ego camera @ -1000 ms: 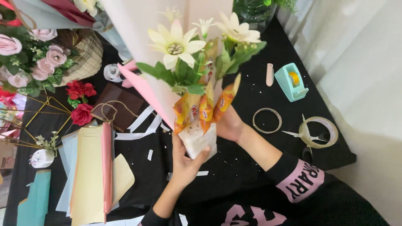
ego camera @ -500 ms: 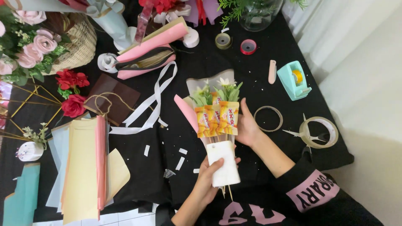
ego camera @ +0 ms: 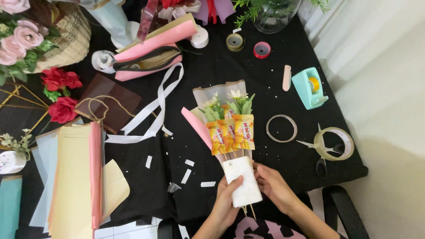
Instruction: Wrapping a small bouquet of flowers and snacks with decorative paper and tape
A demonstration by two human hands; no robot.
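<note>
A small bouquet [ego camera: 228, 128] lies flat on the black table [ego camera: 212, 79]: yellow-orange snack packets on sticks, white daisies and green leaves, backed by pink and translucent wrapping paper. Its stems are bound in a white foam block [ego camera: 241, 181]. My left hand [ego camera: 228, 201] grips that block from the left and below. My right hand [ego camera: 274, 186] rests against the block's right side, fingers touching it.
Stacked paper sheets [ego camera: 73, 177] lie at left, white ribbon [ego camera: 152, 110] and rolled pink paper [ego camera: 155, 48] above. Tape rolls [ego camera: 281, 128], scissors [ego camera: 323, 152], a teal tape dispenser [ego camera: 309, 87], a glass vase [ego camera: 276, 15], red roses [ego camera: 59, 95] and a basket of pink flowers [ego camera: 57, 40] surround.
The bouquet, held upright near the camera a second ago, has been lowered flat onto the table. Both hands slid down to the white block at its base.
</note>
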